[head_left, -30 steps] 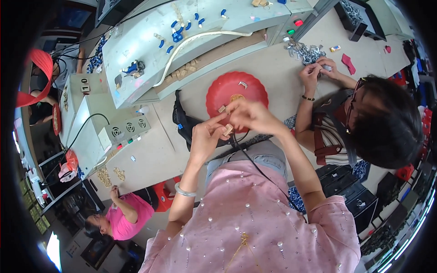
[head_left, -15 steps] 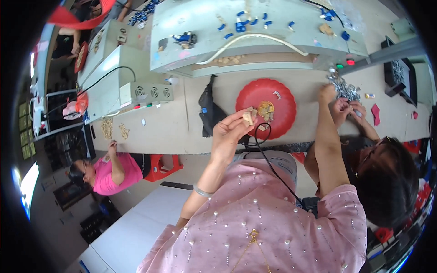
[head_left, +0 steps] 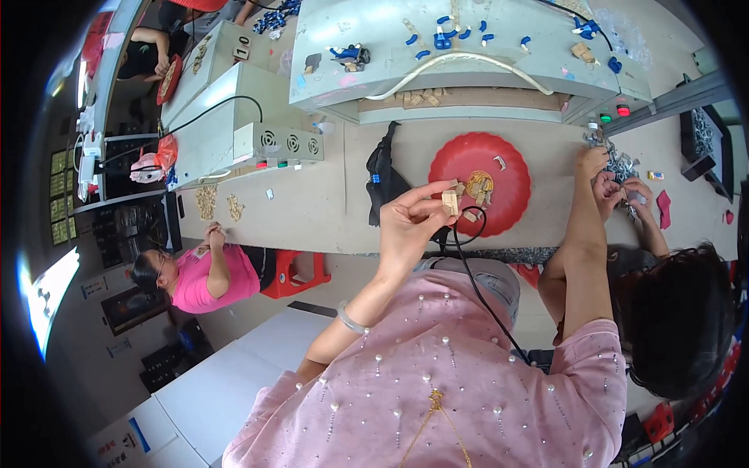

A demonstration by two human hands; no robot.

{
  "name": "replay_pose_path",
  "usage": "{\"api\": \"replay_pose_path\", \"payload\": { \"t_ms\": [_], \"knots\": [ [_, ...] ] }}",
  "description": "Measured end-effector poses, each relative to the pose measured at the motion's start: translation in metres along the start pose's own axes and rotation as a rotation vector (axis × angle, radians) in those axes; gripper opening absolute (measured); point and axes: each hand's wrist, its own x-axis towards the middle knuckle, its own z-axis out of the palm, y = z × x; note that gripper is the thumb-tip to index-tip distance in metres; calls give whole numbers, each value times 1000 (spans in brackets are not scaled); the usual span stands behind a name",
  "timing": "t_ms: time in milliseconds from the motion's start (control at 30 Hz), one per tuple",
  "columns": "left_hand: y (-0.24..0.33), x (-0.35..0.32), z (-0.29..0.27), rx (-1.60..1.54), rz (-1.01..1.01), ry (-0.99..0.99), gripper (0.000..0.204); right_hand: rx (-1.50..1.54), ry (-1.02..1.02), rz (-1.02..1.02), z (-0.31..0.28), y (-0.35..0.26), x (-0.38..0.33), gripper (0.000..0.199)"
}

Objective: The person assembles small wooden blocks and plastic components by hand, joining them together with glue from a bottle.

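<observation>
My left hand (head_left: 409, 230) is raised over the near left side of the red scalloped tray, its thumb and fingers closed on small tan blocks (head_left: 450, 203). Beneath and beyond it, the red tray (head_left: 515, 210) holds a yellow round piece (head_left: 485, 181), more tan blocks and a bent silver metal piece (head_left: 500, 162). My right arm stretches far forward. My right hand (head_left: 593, 161) is at the left edge of a heap of silver metal parts (head_left: 622, 165); its fingers are too small and hidden to read.
A co-worker's hands (head_left: 624, 195) work close to my right hand. Left of the tray lies a black pouch (head_left: 384, 168). A black cable (head_left: 488, 300) loops past my left hand. A pale green machine (head_left: 335, 90) spans the back, with blue pieces on top. Another person in pink (head_left: 214, 281) sits left.
The whole view has shifted, so the bench things appear farther right. My left hand still grips the tan blocks, turned a little. My right hand remains at the silver heap.
</observation>
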Motion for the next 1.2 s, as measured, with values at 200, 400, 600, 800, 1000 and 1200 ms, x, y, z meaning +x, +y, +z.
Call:
{"api": "replay_pose_path", "payload": {
  "t_ms": [200,400,600,800,1000,1200],
  "knots": [
    [-20,-7,-3,-9,106,59,29,-53,96,-134,-11,-11,-13,23],
    [-20,-8,-3,-30,136,46,24,-132,189,-232,-34,-32,-50,23],
    [-10,-1,-1,-224,-53,-111,22,-254,270,-239,-71,-6,-67,24],
    [-14,-7,-11,-216,2,-55,19,718,33,77,-229,-102,-123,24],
    [-14,-10,-5,-152,67,-50,16,1542,-534,24,-405,-187,-203,17],
    [-7,-15,-1,-44,157,34,17,1626,-654,-39,-419,-205,-220,23]
  ]
}}
